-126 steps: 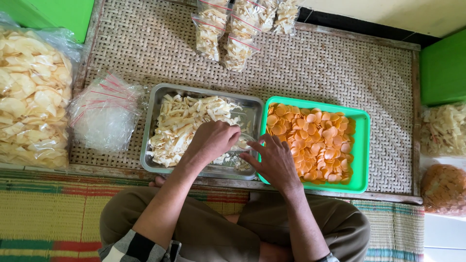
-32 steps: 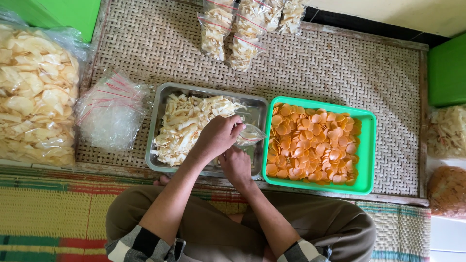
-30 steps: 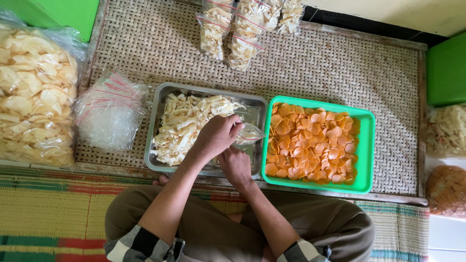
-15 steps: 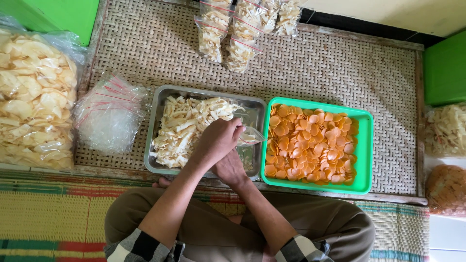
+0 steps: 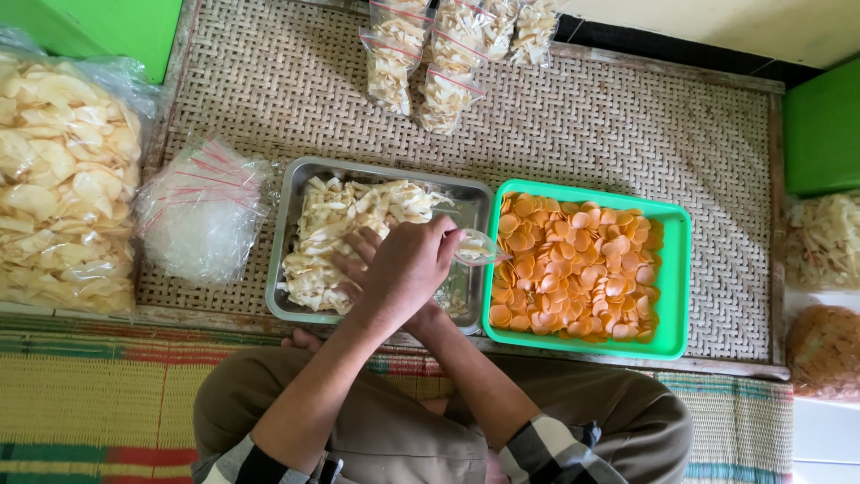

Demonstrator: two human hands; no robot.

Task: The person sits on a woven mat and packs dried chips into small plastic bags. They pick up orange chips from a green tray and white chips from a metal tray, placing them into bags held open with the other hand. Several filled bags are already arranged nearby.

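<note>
The person sits at the near edge of a woven low table (image 5: 573, 134), both hands over a metal tray (image 5: 291, 260) of pale chips that stands near the middle of that edge. The left hand (image 5: 408, 269) lies on top, fingers curled and pinching the mouth of a small clear bag (image 5: 479, 246) at the tray's right rim. The right hand (image 5: 358, 260) is mostly hidden beneath it; only a few fingers show, spread over the pale chips (image 5: 336, 224), and whether they grasp anything cannot be told. Just right of the metal tray, touching it, a green tray (image 5: 676, 269) holds orange round chips (image 5: 578, 264). Left of the metal tray lies a heap of empty clear bags (image 5: 202, 215), and past the table's left edge a big sack of pale crackers (image 5: 58, 188). At the far edge lie several filled packets (image 5: 448, 54) of pale chips. A striped mat (image 5: 90, 394) runs under the person's knees
</note>
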